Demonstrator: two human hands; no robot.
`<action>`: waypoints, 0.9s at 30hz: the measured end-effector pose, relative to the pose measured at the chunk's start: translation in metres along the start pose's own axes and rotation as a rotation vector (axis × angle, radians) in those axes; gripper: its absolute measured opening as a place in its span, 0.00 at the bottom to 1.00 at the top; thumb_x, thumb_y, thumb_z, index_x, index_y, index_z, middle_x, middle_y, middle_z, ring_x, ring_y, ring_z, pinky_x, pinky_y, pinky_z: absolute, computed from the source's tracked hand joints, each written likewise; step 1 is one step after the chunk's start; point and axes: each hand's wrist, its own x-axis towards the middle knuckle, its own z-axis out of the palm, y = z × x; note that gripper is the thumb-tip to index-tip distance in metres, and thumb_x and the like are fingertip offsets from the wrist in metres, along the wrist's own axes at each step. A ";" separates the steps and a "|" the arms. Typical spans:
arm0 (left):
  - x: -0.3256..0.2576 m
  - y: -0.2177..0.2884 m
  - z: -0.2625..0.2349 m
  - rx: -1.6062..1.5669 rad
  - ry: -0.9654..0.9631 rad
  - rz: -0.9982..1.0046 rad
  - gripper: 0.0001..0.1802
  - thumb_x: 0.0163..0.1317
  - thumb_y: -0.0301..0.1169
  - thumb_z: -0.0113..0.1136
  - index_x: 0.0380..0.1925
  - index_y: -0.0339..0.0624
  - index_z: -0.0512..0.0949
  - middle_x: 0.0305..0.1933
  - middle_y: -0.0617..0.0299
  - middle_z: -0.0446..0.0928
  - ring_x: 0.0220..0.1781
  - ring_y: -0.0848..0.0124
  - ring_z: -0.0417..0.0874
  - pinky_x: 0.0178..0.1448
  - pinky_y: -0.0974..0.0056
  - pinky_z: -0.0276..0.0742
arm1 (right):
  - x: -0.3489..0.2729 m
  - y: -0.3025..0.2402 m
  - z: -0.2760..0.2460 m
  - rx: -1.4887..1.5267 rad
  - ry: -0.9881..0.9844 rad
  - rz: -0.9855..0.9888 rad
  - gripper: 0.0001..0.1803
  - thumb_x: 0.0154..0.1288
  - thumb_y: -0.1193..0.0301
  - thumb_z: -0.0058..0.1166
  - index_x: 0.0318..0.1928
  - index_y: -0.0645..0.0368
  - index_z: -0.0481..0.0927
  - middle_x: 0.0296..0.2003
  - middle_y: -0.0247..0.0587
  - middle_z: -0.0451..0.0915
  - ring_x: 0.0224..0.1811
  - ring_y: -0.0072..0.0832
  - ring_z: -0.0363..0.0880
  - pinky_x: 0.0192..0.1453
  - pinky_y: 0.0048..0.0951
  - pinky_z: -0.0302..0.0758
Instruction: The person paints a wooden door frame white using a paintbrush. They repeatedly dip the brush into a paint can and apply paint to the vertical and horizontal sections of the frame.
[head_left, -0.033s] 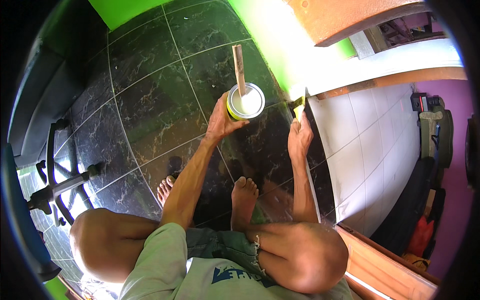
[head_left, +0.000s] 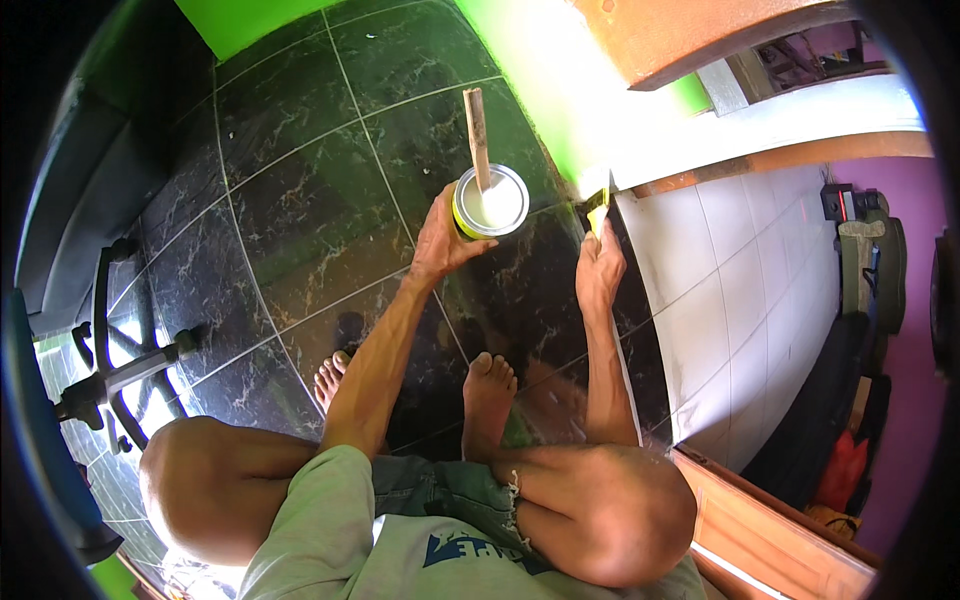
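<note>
My left hand [head_left: 445,240] is wrapped round the side of an open paint can [head_left: 466,216] with a silver rim and a yellow-green outside. White paint [head_left: 499,206] shows inside it, and a flat wooden stick [head_left: 477,138] stands up out of the paint, leaning on the rim. To the right, my right hand [head_left: 600,270] grips a paintbrush with a yellow handle [head_left: 598,217]. The brush is held by the lower end of the bright wall, at the corner of the door opening; glare hides whether its bristles touch the wall.
Dark marbled tiles [head_left: 300,190] cover the floor, with white tiles [head_left: 690,290] beyond the doorway. A green wall [head_left: 510,40] rises ahead. At the left stands a wheeled chair base [head_left: 125,375]; at the lower right, a wooden door panel [head_left: 770,535]. My bare foot [head_left: 487,400] is below the can.
</note>
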 end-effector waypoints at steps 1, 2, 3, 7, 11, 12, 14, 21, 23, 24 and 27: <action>0.008 0.012 0.019 -0.044 -0.023 0.027 0.65 0.41 0.47 0.85 0.74 0.35 0.56 0.70 0.45 0.68 0.74 0.50 0.70 0.76 0.53 0.67 | 0.009 0.010 -0.021 -0.059 0.021 0.030 0.22 0.73 0.76 0.48 0.64 0.74 0.75 0.57 0.67 0.81 0.58 0.46 0.82 0.63 0.41 0.74; 0.008 0.011 0.016 -0.034 -0.028 0.019 0.65 0.41 0.47 0.85 0.74 0.35 0.56 0.70 0.45 0.68 0.74 0.50 0.70 0.76 0.53 0.67 | 0.015 0.019 -0.010 -0.022 0.142 -0.119 0.21 0.74 0.76 0.48 0.63 0.73 0.75 0.45 0.56 0.85 0.43 0.36 0.85 0.47 0.36 0.79; 0.008 0.010 0.014 -0.025 -0.033 0.013 0.65 0.41 0.47 0.85 0.74 0.35 0.55 0.70 0.45 0.68 0.74 0.50 0.70 0.76 0.52 0.67 | 0.010 0.030 -0.007 0.015 0.125 -0.049 0.22 0.73 0.77 0.49 0.63 0.74 0.74 0.49 0.61 0.83 0.48 0.43 0.83 0.52 0.38 0.78; 0.003 0.002 0.007 -0.025 -0.013 0.002 0.65 0.41 0.47 0.85 0.74 0.35 0.55 0.70 0.44 0.68 0.74 0.49 0.69 0.76 0.52 0.67 | -0.024 0.014 -0.010 0.222 0.018 0.205 0.22 0.74 0.75 0.50 0.64 0.75 0.73 0.53 0.61 0.82 0.52 0.43 0.83 0.56 0.36 0.77; 0.008 0.000 0.007 0.005 -0.016 -0.043 0.66 0.40 0.47 0.86 0.75 0.35 0.55 0.71 0.43 0.67 0.74 0.49 0.69 0.77 0.52 0.66 | -0.032 -0.006 -0.022 0.381 -0.094 0.461 0.23 0.77 0.73 0.49 0.66 0.73 0.73 0.50 0.49 0.84 0.47 0.28 0.81 0.50 0.30 0.77; 0.006 -0.006 0.006 0.012 0.003 -0.030 0.66 0.40 0.47 0.86 0.75 0.35 0.54 0.71 0.43 0.67 0.74 0.49 0.69 0.77 0.51 0.66 | -0.029 -0.011 -0.022 0.386 -0.116 0.445 0.23 0.77 0.73 0.49 0.66 0.73 0.73 0.49 0.51 0.84 0.47 0.31 0.82 0.50 0.31 0.77; 0.004 -0.007 0.008 0.004 0.017 -0.014 0.66 0.40 0.47 0.86 0.75 0.36 0.54 0.71 0.43 0.67 0.74 0.49 0.69 0.77 0.51 0.66 | -0.024 0.000 -0.020 0.331 -0.098 0.332 0.23 0.76 0.73 0.49 0.66 0.73 0.73 0.49 0.55 0.84 0.48 0.35 0.83 0.52 0.34 0.77; 0.006 0.014 -0.002 -0.101 -0.035 -0.015 0.64 0.42 0.48 0.85 0.75 0.39 0.56 0.71 0.45 0.68 0.74 0.49 0.69 0.77 0.50 0.66 | -0.002 0.050 -0.005 0.169 -0.013 0.099 0.21 0.74 0.72 0.50 0.61 0.74 0.77 0.54 0.63 0.83 0.56 0.48 0.83 0.60 0.40 0.77; 0.004 0.009 -0.003 -0.090 -0.023 -0.008 0.63 0.43 0.48 0.84 0.74 0.39 0.56 0.71 0.45 0.68 0.74 0.50 0.69 0.76 0.50 0.66 | 0.006 0.046 0.000 0.158 -0.032 0.087 0.21 0.74 0.72 0.51 0.61 0.74 0.77 0.54 0.63 0.83 0.55 0.48 0.84 0.59 0.40 0.77; 0.003 0.006 -0.003 -0.086 -0.013 -0.005 0.62 0.44 0.48 0.84 0.74 0.40 0.56 0.70 0.45 0.68 0.74 0.50 0.69 0.76 0.50 0.66 | 0.009 0.045 0.003 0.152 -0.036 0.075 0.21 0.74 0.72 0.51 0.61 0.74 0.77 0.53 0.62 0.83 0.54 0.48 0.84 0.59 0.40 0.77; 0.006 0.010 0.003 -0.111 -0.017 0.025 0.61 0.44 0.47 0.84 0.74 0.40 0.58 0.70 0.46 0.69 0.74 0.51 0.70 0.76 0.50 0.67 | 0.020 0.052 0.000 0.087 -0.012 0.029 0.21 0.74 0.73 0.52 0.61 0.73 0.78 0.51 0.62 0.84 0.52 0.48 0.84 0.58 0.40 0.77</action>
